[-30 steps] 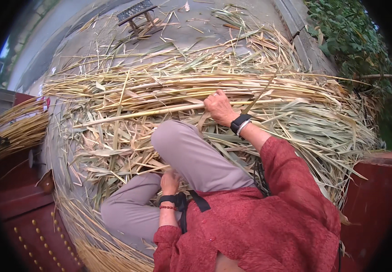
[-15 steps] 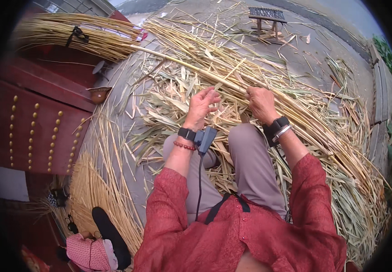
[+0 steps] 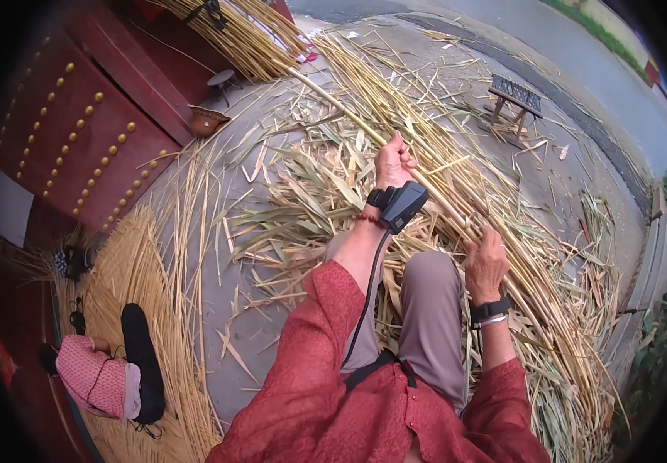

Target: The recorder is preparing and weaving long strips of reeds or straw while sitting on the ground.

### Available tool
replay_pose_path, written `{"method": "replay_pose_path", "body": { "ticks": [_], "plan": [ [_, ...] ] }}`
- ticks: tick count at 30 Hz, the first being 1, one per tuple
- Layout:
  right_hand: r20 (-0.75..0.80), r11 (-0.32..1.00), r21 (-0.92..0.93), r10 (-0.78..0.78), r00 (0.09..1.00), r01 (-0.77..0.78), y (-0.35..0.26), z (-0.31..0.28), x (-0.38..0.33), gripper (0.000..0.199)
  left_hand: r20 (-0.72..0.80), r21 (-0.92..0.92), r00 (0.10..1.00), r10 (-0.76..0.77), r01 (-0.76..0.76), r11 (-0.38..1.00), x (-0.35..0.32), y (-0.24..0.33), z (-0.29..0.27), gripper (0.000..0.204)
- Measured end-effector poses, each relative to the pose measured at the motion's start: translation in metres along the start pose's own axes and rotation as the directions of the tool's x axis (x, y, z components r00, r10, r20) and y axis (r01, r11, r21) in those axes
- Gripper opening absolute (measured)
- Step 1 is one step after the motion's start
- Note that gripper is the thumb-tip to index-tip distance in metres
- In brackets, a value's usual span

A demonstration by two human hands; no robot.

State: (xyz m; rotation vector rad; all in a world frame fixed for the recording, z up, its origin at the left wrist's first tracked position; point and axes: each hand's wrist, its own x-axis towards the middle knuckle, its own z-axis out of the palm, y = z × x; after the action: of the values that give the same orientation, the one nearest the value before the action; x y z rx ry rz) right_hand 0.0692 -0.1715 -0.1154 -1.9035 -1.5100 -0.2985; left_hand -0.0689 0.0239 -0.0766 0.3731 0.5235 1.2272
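A long pale reed stalk (image 3: 432,194) runs slantwise from the upper left down past both my hands. My left hand (image 3: 394,163) is closed round it at mid-length, with a dark strap and box on that wrist. Lower down and to the right, my right hand (image 3: 486,266) is closed at the stalk's nearer stretch, its fingertips partly hidden. Just beyond my hands lies a thick pile of long reed stalks (image 3: 534,282). Loose dry leaves and husks (image 3: 310,201) spread below my left hand and round my knees.
At the upper left a tied reed bundle (image 3: 248,38) lies by a studded red door (image 3: 79,131). A brown bowl (image 3: 207,122) and small stool (image 3: 224,79) stand beside it. A low bench (image 3: 512,96) stands far right. A person's leg in a dark sock (image 3: 142,363) rests on woven matting (image 3: 129,270).
My left hand, open with fingers apart before, has reached up and right and closed on the reed stalk. My right hand has come lower and nearer. The whole view has turned.
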Motion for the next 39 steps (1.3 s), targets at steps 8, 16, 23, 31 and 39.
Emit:
{"method": "replay_pose_path", "body": {
  "ticks": [8,16,23,31,39],
  "plan": [
    [-0.003,0.999,-0.028,-0.046,0.999,0.046,0.016,-0.005,-0.025,0.016,-0.083,-0.026,0.996,-0.025,0.023,0.999,-0.029,-0.016,0.010,0.036],
    [0.221,0.952,0.233,0.150,0.964,-0.201,0.011,-0.032,-0.010,0.022,0.336,-0.179,0.941,0.033,0.029,0.983,-0.041,0.000,0.010,0.029],
    [0.500,0.761,0.465,0.195,0.844,-0.452,0.008,-0.058,0.001,0.024,0.620,-0.286,0.780,0.089,0.118,0.951,-0.046,0.006,0.009,0.030],
    [0.514,0.697,0.511,0.221,0.829,-0.503,0.014,-0.062,0.010,0.026,0.487,-0.391,0.869,0.086,0.129,0.911,-0.062,-0.001,0.012,0.033],
    [0.467,0.748,0.488,0.213,0.858,-0.451,0.012,-0.052,0.004,0.025,0.383,-0.044,0.922,0.061,-0.048,0.998,-0.051,0.001,-0.027,0.030]
  ]
}}
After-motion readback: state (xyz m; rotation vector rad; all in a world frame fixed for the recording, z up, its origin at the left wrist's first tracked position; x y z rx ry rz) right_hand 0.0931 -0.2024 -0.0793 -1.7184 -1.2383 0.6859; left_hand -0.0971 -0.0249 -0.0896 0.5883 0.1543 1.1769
